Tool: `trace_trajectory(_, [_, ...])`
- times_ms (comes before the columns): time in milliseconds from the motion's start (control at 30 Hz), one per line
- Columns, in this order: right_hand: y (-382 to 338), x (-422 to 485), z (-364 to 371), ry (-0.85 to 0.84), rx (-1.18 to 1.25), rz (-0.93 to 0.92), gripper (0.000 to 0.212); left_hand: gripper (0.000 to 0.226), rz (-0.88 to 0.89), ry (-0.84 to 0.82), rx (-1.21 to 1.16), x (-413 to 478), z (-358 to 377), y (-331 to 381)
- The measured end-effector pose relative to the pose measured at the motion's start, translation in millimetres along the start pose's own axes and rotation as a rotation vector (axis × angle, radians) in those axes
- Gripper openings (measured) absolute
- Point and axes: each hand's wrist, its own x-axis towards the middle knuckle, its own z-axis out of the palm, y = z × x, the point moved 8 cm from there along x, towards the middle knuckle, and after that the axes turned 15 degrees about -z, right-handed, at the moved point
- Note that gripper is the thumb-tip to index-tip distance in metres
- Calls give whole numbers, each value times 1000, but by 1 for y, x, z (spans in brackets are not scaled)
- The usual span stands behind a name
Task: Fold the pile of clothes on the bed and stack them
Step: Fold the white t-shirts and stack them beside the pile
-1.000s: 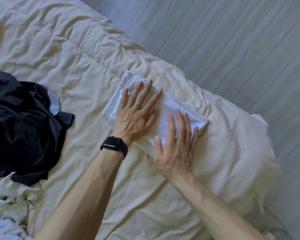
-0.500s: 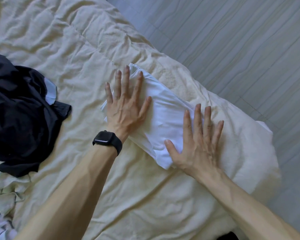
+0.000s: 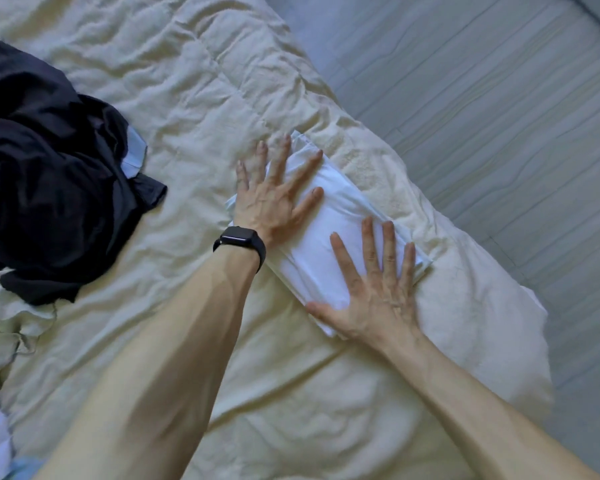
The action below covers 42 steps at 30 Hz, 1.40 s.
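Folded white garment [image 3: 326,251], ends beneath both hands [image 3: 274,202] [image 3: 378,296]

The folded white garment [image 3: 321,251] is lying flat, a long rectangle slanting far-left to near-right by the bed's [image 3: 194,81] right edge, under my left hand [image 3: 274,199] and right hand [image 3: 378,296]. The dark clothes pile [image 3: 42,174] is lying crumpled on the left.

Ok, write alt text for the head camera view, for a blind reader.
A person's left hand and right hand press flat on a folded white garment near the edge of a cream-quilted bed. A pile of dark clothes lies unfolded to the left, and a black watch is on the left wrist.
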Motion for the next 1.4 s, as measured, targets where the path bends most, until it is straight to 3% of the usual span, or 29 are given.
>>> trace_trajectory(67, [1,-7,-2,-75,14,-37,114,58,-42,-40,8,0,-3,-3])
trace_trajectory(200, [18,-39,-6,-431,55,35,116,56,-208,-42,-145,-41,-17,-11])
trace_trajectory(333, [14,-87,-55,-615,40,130,95,59,-332,-7,-352,-155,-32,-51])
trace_trajectory(500, [-88,-112,-154,-518,137,-54,62,61,-444,-74,-422,-330,-33,-118])
trace_trajectory(667, [-257,-146,-260,-174,211,-395,41,56,-570,48,-573,-517,-62,-183])
trace_trajectory(800, [-404,-204,-306,-57,238,-623,36,54,-672,216,-635,-675,-73,-248])
trace_trajectory(933, [-528,-257,-315,-68,238,-788,34,55,-827,249,-656,-800,-53,-323])
trace_trajectory(1100, [-627,-294,-305,-113,257,-879,37,53,-984,314,-677,-904,-30,-404])
trace_trajectory(1233, [-683,-296,-284,-210,256,-926,39,54,-1091,276,-633,-940,-6,-455])
trace_trajectory(1400, [-732,-256,-232,-316,208,-949,38,57,-1134,182,-649,-924,32,-505])
